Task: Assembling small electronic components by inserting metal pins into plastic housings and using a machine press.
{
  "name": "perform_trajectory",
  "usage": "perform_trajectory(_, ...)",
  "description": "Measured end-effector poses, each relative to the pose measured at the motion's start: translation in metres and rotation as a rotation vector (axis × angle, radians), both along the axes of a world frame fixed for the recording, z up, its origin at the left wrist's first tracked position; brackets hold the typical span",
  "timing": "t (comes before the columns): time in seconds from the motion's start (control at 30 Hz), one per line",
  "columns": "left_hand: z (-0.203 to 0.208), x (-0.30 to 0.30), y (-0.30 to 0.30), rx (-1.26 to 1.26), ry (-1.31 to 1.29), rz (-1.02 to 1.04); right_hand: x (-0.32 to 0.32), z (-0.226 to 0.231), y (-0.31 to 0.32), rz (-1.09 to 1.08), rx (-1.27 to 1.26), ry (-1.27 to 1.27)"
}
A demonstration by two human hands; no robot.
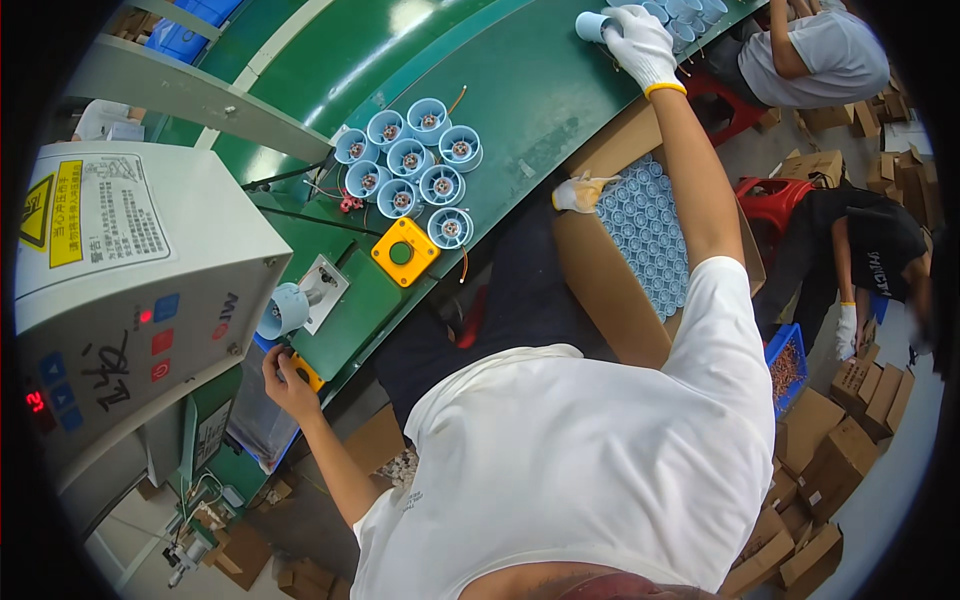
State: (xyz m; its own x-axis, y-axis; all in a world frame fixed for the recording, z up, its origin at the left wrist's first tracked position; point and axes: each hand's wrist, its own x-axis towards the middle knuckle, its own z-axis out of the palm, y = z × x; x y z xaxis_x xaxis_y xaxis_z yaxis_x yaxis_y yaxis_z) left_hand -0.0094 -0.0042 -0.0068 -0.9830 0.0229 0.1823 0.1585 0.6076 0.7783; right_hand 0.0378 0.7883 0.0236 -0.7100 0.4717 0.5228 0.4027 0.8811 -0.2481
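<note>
My right hand (pixel 643 45), in a white glove with a yellow cuff, reaches to the far right of the green bench. It is closed on a light blue plastic cup (pixel 589 27) lying on its side. Beside that hand is a cluster of similar cups (pixel 690 14). My bare left hand (pixel 289 384) is at the yellow button box (pixel 306 371) below the press, its fingers loosely bent and apart, holding nothing. Just above it, another light blue cup (pixel 283 311) sits at the metal fixture (pixel 325 292) of the press.
The white press housing (pixel 150 270) fills the left. Several blue cups with metal centres (pixel 408 159) stand on the bench near a yellow box with a green button (pixel 404 252). A carton (pixel 600 275) full of cups stands right of my legs. Two people work at right, among cardboard boxes (pixel 845 465).
</note>
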Motion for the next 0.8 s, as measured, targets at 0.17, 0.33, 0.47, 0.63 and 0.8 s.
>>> perform_trajectory(0.17,-0.002,-0.002,0.003,-0.049,0.024,-0.006,-0.012,0.018,0.003,0.169,-0.275,-0.106)
perform_trajectory(0.33,0.003,0.001,0.005,-0.045,0.022,0.005,-0.037,0.012,-0.081,0.842,-0.426,-0.201)
perform_trajectory(0.47,0.001,0.001,0.003,-0.064,0.021,-0.001,-0.061,0.023,-0.164,1.077,-0.338,-0.161)
perform_trajectory(0.63,0.004,0.004,0.003,-0.047,0.025,0.000,-0.079,0.003,-0.166,0.897,-0.455,0.028)
perform_trajectory(0.8,-0.004,-0.004,0.004,-0.021,0.015,-0.016,-0.076,-0.009,-0.174,0.602,-1.066,-0.278)
